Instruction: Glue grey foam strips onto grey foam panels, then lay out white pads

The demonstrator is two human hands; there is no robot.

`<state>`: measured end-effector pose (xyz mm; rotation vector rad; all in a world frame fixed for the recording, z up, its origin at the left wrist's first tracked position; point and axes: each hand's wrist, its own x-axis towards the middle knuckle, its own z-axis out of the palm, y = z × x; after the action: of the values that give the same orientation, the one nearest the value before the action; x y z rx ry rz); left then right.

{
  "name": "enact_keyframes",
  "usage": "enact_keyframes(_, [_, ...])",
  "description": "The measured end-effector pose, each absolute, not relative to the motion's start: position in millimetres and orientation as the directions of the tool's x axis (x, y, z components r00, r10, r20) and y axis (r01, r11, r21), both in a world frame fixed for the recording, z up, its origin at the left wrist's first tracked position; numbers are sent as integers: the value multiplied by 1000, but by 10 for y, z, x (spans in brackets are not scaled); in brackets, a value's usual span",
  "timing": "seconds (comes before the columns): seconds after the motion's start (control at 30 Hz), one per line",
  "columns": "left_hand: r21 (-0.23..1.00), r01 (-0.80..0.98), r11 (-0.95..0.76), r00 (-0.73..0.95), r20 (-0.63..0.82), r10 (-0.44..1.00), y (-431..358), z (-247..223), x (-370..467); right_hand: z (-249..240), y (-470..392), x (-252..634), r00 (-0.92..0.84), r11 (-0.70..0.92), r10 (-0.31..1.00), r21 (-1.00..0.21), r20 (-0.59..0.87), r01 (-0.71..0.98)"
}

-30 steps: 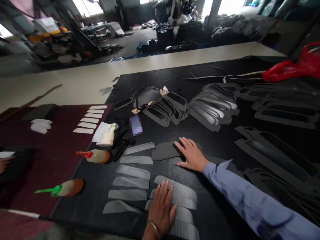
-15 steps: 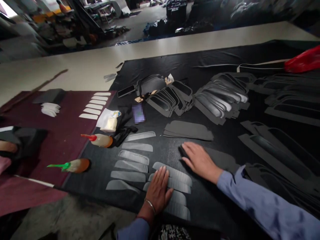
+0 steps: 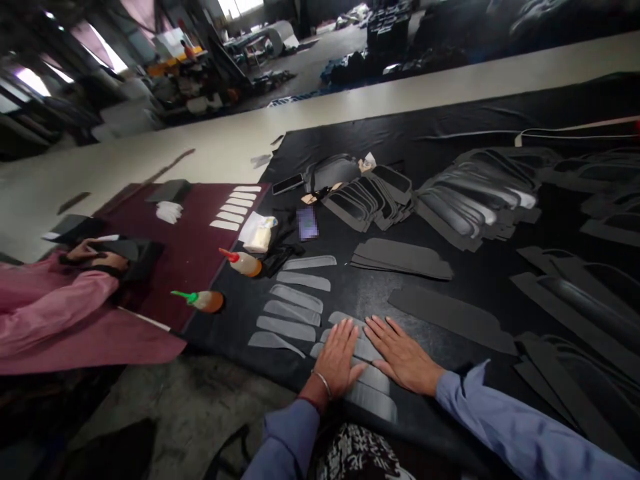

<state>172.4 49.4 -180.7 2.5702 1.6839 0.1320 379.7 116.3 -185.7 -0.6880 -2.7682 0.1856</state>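
Both hands lie flat on a column of grey curved strips (image 3: 370, 379) near the front edge of the black-covered table. My left hand (image 3: 340, 357), fingers stretched out, rests across the upper strips. Just to its right, my right hand (image 3: 403, 357) is spread over the right ends of the same strips. Parts of these strips are hidden under the palms. To the left, several separate grey strips (image 3: 287, 328) lie in a row. A long dark grey flat panel (image 3: 450, 317) lies beyond my right hand, and a small stack of dark panels (image 3: 403, 259) sits farther back.
Left of the strips stand a red-tipped bottle (image 3: 245, 262) and a green-tipped bottle (image 3: 203, 300). A co-worker in a pink sleeve (image 3: 60, 303) handles dark pieces at the maroon cloth (image 3: 193, 250). Fanned frame-like panels (image 3: 475, 200) spread across the back right.
My right hand has moved from beside the dark panel left onto the grey strips, next to my left hand. The view has turned left, showing more of the co-worker.
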Motion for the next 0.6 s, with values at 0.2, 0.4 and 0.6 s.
enact_keyframes(0.2, [17, 969, -248, 234, 279, 931, 154, -1643, 1524, -1763, 1195, 3784, -793, 860, 509, -204, 335, 467])
enact_keyframes(0.4, [41, 998, -39, 16, 460, 888, -227, -1844, 625, -1326, 918, 3274, -757, 804, 568, -413, 323, 427])
enact_keyframes(0.6, [67, 993, -102, 71, 361, 930, -328, -1986, 193, -1315, 578, 2282, -779, 794, 575, -398, 249, 459])
